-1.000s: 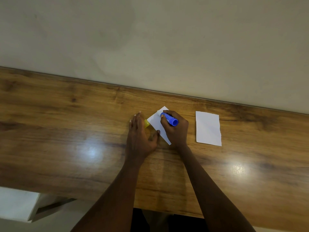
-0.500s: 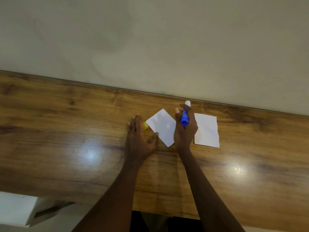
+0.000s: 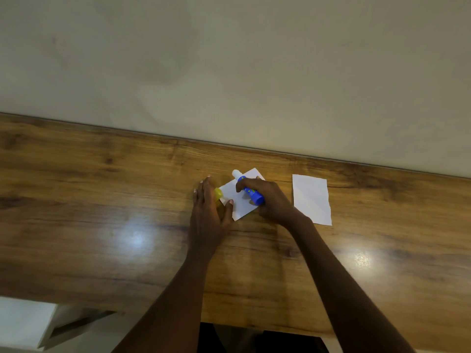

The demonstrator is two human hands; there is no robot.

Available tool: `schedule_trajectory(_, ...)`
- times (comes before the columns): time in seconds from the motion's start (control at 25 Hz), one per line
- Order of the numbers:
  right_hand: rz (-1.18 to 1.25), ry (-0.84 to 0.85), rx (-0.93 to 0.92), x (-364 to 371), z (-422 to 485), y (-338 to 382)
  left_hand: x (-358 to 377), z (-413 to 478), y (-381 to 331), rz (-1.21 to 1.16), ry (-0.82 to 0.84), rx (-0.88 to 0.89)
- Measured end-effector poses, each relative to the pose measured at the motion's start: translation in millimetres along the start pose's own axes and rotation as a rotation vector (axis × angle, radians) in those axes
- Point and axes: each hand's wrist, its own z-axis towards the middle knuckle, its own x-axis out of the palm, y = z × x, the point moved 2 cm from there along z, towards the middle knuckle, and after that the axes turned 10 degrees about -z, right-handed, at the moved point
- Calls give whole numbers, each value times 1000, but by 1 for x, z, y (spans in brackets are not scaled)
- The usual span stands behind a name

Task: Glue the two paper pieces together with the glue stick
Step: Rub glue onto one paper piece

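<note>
A small white paper piece (image 3: 235, 200) lies turned like a diamond on the wooden table (image 3: 102, 212). My left hand (image 3: 209, 212) rests flat beside it, thumb pressing its left corner. A yellow cap (image 3: 218, 194) peeks out by that hand's fingers. My right hand (image 3: 270, 200) grips the blue glue stick (image 3: 251, 191), tilted low over the paper, its white tip pointing to the paper's far-left edge. A second white paper piece (image 3: 311, 198) lies flat to the right, untouched.
A plain beige wall (image 3: 229, 72) rises directly behind the table's far edge. The table's near edge runs along the bottom, with a white object (image 3: 25, 324) below it at the lower left.
My right hand has swung the glue stick from upright near the paper's right corner back across the paper, tip now at its far-left edge. My left hand stayed in place.
</note>
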Motion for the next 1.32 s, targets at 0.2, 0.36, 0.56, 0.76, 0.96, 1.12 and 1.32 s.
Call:
schedule_trajectory(0.2,556,-478,109,4,-2,9,1,0,3,14,15,-16)
schedule_trajectory(0.36,864,-502,357,31,-1,11,1,1,4,11,7,-21)
schedule_trajectory(0.56,564,-468,217,31,3,18,-1,0,1,3,20,-8)
schedule_trajectory(0.76,504,-541,251,35,5,18,-3,0,0,20,17,-1)
schedule_trajectory(0.96,492,-782,335,38,3,15,-2,1,2,52,1,-9)
schedule_trajectory(1.12,457,-909,429,39,2,16,-2,1,3,52,0,-10)
schedule_trajectory(1.32,560,-987,582,35,7,9,-1,1,4,67,-2,-18)
